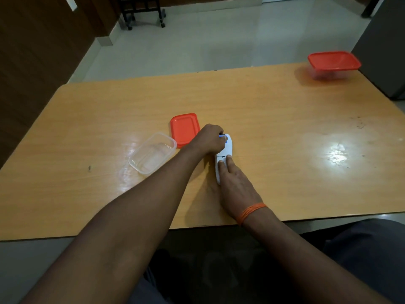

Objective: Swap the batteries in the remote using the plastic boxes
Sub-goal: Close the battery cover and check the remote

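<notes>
A white remote (pixel 228 148) lies lengthwise on the wooden table (pixel 285 132). My left hand (pixel 209 139) grips its far end with curled fingers, where a blue part shows. Flat over the near end lies my right hand (pixel 235 185), straight fingers pressing on the remote's back cover. An open clear plastic box (pixel 152 152) stands left of the remote, and its orange lid (pixel 184 129) lies just behind it. A second box with an orange lid on (pixel 334 64) sits at the far right corner. No batteries are visible.
The table's near edge runs just before my lap. A dark cabinet (pixel 385 51) stands against the table's right far corner. Beyond the table is tiled floor with a wheeled dark stand (pixel 142 12).
</notes>
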